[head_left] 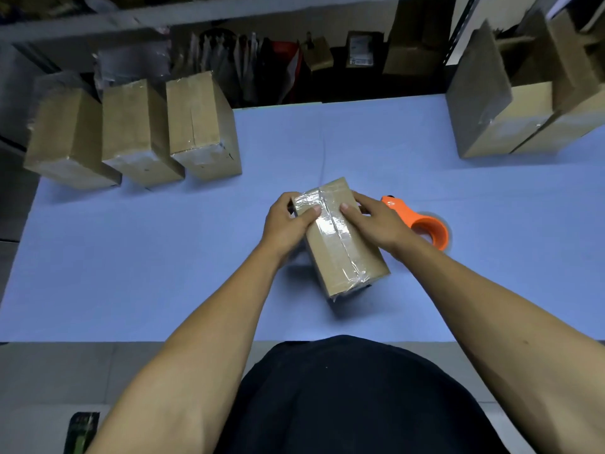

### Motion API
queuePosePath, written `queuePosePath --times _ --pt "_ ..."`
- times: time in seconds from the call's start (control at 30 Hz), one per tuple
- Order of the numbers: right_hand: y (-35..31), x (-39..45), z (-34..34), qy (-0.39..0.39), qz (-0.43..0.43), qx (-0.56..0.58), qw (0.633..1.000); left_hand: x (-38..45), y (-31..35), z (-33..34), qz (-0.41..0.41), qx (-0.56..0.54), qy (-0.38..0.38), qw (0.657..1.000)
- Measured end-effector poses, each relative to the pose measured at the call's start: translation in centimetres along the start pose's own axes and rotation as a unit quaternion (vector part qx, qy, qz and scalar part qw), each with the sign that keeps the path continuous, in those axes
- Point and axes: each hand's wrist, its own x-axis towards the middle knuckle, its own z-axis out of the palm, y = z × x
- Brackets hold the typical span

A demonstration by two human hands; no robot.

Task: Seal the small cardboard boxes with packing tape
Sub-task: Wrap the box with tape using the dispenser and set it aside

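Centrally, taped box [343,237] gripped between left hand [288,224], right hand [376,221].

Three taped boxes [131,132] are standing in a row at the far left of the blue table [131,257]. Bigger boxes [510,119] are blocking the far right corner. An orange tape dispenser [422,224] is lying just right of the middle. Bare table is stretching between them.

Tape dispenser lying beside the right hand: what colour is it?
Bright orange plastic tape dispenser, seen clearest in the head view, on the blue table.
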Motion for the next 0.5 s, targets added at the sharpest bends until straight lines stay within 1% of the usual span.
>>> queuePosePath --times 0.07,0.13,0.2,0.27,0.33,0.4,0.43,0.47,0.5 --pt "0.0 -0.3 -0.9 0.036 0.021 -0.027 0.999 0.1 -0.6 -0.5 -0.017 -0.005 0.084 0.996" --pt "0.2 -0.3 -1.5 0.088 0.014 -0.033 0.995 -0.2 -0.5 -0.9 -0.02 0.012 0.165 0.986" --pt "0.4 -0.2 -1.4 0.114 0.022 0.008 0.993 -0.5 -0.3 -0.9 -0.034 0.047 0.207 0.977" --pt "0.2 -0.1 -0.9 0.146 0.043 0.051 0.987 -0.8 -0.3 -0.8 -0.062 0.07 0.192 0.977" --pt "0.0 0.3 -0.4 0.171 0.048 0.079 0.981 -1.1 -0.4 -1.2 -0.099 0.098 0.142 0.98" --pt "-0.2 0.8 -0.3 0.17 0.029 0.062 0.983 -1.1 -0.3 -2.3 -0.11 0.134 0.093 0.98" --pt "-0.3 1.1 -0.6 0.158 0.012 0.039 0.987 -1.0 0.1 -2.7 -0.087 0.169 0.074 0.979" --pt "-0.4 1.5 -0.8 0.14 -0.003 0.012 0.99 -0.8 0.5 -3.1 -0.045 0.221 0.055 0.973" --pt "-0.6 1.8 -1.0 0.121 -0.015 -0.01 0.993 -0.6 1.1 -3.4 0.012 0.284 0.029 0.958"
